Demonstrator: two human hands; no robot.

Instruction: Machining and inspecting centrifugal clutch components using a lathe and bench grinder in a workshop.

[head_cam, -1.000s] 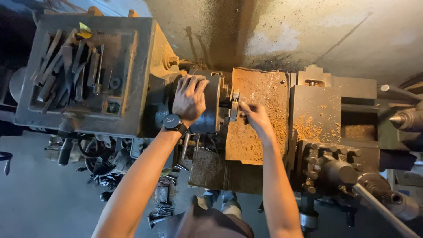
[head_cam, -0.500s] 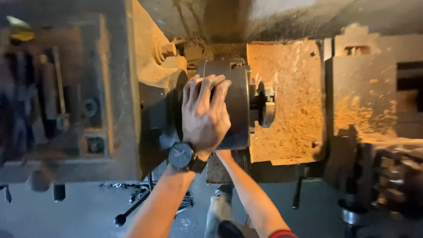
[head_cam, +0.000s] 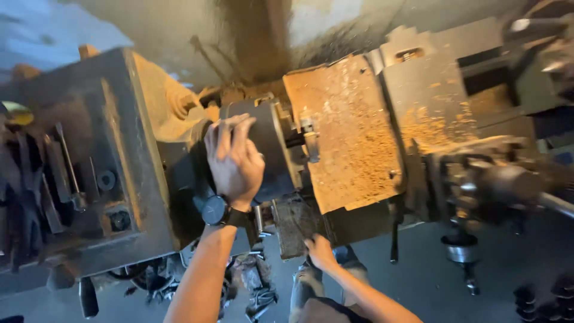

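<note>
The left hand (head_cam: 234, 160) is lying flat over the lathe chuck (head_cam: 263, 149), fingers spread across its rounded dark body, palm pressing on it rather than closing around it. The chuck is sitting on the spindle between the headstock (head_cam: 128, 155) on one side and the rust-coloured, chip-strewn carriage plate (head_cam: 350, 137) on the other, with a short metal workpiece (head_cam: 310, 139) projecting from its face. The right hand (head_cam: 321, 252) is reaching low, at the front edge of the machine below the chuck; whether it is closing on anything, I cannot tell. The chuck is looking like solid steel: heavy, stiff, probably oily and slick, so the broad outer rim is offering the surest hold, well away from the stepped jaws. A dark wristwatch (head_cam: 213, 210) is sitting on the left wrist.
</note>
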